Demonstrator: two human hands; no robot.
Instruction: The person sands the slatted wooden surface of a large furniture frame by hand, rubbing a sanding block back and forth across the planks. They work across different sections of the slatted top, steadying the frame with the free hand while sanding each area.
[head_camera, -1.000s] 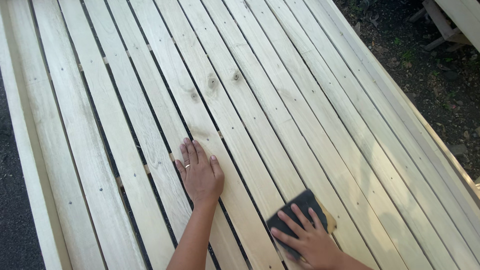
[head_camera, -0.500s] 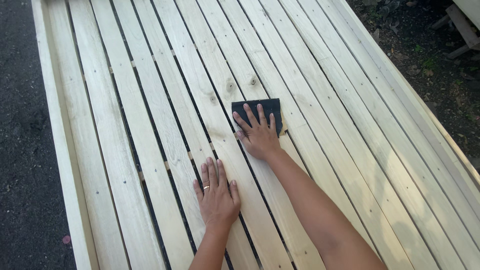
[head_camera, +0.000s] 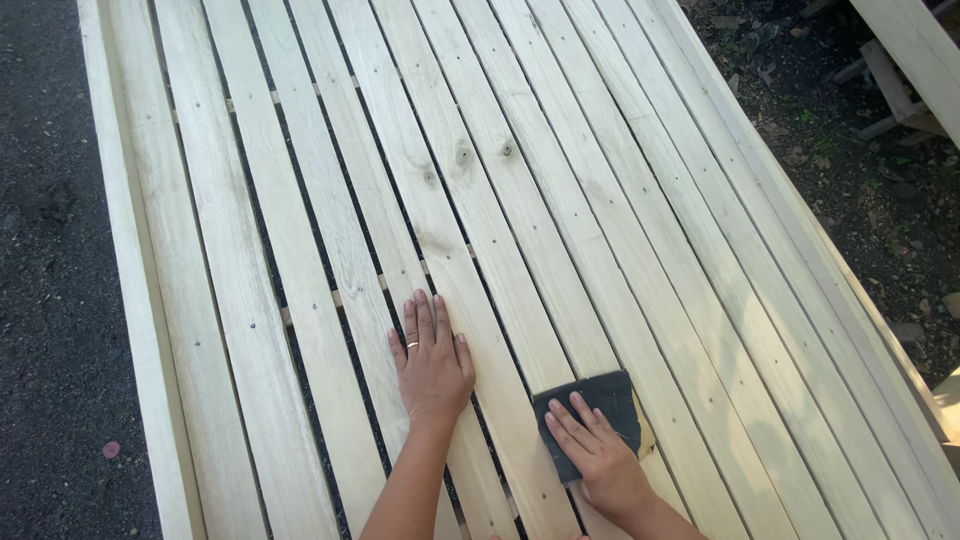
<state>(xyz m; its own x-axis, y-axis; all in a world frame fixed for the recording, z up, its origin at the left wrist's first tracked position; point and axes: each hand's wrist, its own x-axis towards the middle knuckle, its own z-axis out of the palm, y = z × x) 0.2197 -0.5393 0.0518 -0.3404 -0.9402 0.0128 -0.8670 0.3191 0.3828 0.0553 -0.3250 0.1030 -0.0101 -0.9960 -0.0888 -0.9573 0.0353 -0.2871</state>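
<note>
Here the right hand (head_camera: 600, 455) presses flat on dark sandpaper (head_camera: 592, 410) near the slatted surface (head_camera: 560, 200) edge; the left hand (head_camera: 432, 360) lies open, empty. Fingertips risk splinters or catching gaps.

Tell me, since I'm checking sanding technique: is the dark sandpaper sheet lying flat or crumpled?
Flat. The dark sandpaper sheet lies spread on the pale wooden slats, with the right hand pressed on top of it, fingers extended.
</note>
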